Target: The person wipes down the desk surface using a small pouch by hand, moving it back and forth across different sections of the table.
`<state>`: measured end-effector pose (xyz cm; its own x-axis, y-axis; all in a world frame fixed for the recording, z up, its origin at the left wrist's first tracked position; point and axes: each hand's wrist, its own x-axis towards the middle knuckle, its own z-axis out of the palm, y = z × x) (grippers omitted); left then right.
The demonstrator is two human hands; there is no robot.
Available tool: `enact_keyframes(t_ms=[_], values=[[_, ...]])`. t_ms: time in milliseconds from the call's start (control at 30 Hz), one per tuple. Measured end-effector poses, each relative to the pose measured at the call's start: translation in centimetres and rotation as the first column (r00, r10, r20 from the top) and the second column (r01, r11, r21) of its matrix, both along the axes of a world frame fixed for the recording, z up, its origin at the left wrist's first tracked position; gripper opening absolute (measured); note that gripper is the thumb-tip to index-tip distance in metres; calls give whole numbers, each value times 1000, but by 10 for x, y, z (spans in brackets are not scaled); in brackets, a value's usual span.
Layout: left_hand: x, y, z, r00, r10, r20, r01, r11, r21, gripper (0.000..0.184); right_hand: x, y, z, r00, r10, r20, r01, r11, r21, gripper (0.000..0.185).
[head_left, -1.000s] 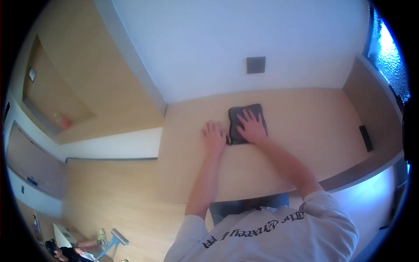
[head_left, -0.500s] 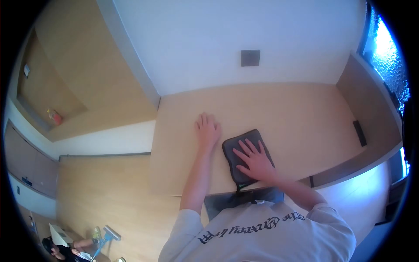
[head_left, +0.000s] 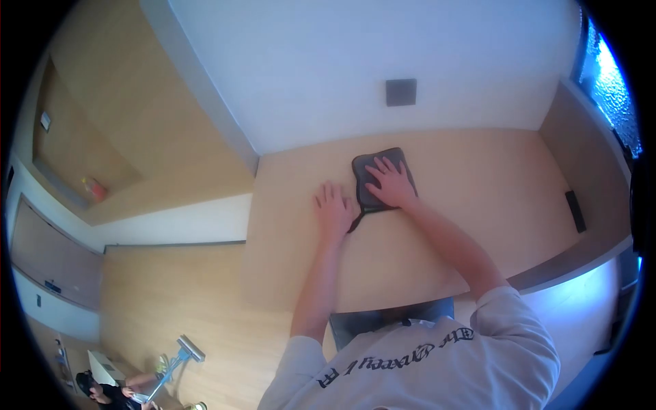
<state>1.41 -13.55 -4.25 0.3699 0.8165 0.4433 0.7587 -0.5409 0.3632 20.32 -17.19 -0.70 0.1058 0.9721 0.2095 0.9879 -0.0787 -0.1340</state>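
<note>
A dark grey, flat, cloth-like pad [head_left: 367, 200] with black edging lies on the light wooden desktop [head_left: 294, 266]. A dark strap or tail trails from its lower left corner toward my left hand. Spread flat on top of the pad is my right hand [head_left: 391, 186], its fingers apart and not wrapped round it. My left hand [head_left: 335, 210] rests palm down on the wood just left of the pad, fingers stretched out. The strap's end passes close beside my left wrist; whether they touch, I cannot tell.
A raised wooden side panel [head_left: 588, 150] bounds the desk at the right, with a black bar [head_left: 575, 212] near its base. A grey wall plate [head_left: 401, 92] sits behind. At lower left, a person [head_left: 113, 395] holds a blue-handled floor mop [head_left: 181, 352].
My right hand and the pad have moved away from me, toward the wall and slightly left. My left hand has shifted a little right and nearer to me, its fingers still extended.
</note>
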Motion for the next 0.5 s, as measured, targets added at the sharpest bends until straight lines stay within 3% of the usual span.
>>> enact_keyframes(t_ms=[167, 500], values=[[-1, -9, -1, 998, 48, -48, -48, 999, -6, 41, 10, 42, 2, 992, -125, -33, 127, 991, 44, 62], [-3, -18, 1, 999, 35, 16, -35, 999, -27, 39, 17, 66, 2, 988, -153, -11, 153, 987, 46, 64]])
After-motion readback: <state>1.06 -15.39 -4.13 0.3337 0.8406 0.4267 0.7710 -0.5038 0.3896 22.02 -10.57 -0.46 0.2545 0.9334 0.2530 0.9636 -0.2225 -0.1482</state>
